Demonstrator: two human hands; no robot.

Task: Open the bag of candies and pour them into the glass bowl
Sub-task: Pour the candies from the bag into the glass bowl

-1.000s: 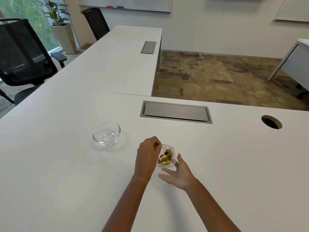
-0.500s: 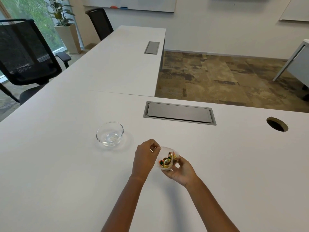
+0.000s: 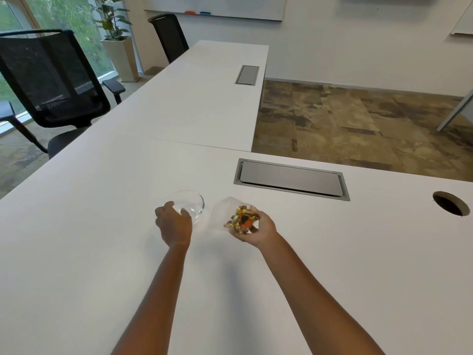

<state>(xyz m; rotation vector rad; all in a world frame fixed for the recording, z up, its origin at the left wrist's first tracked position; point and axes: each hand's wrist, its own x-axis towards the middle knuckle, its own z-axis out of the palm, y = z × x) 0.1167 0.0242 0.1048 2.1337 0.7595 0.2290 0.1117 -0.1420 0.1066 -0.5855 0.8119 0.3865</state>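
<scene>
A small clear glass bowl stands on the white desk, with nothing visible in it. My left hand rests against the bowl's near rim, fingers curled around it. A clear plastic bag with gold and orange wrapped candies is held in my right hand, just right of the bowl and a little above the desk. The bag's loose clear end points left toward the bowl. I cannot tell whether the bag's mouth is open.
A grey cable hatch lies behind the bag and a round cable hole sits at the right. A black mesh chair stands left of the desk. A second desk runs away at the back.
My left hand let go of the bag and moved left to the bowl. My right hand now holds the bag alone and has lifted it toward the bowl.
</scene>
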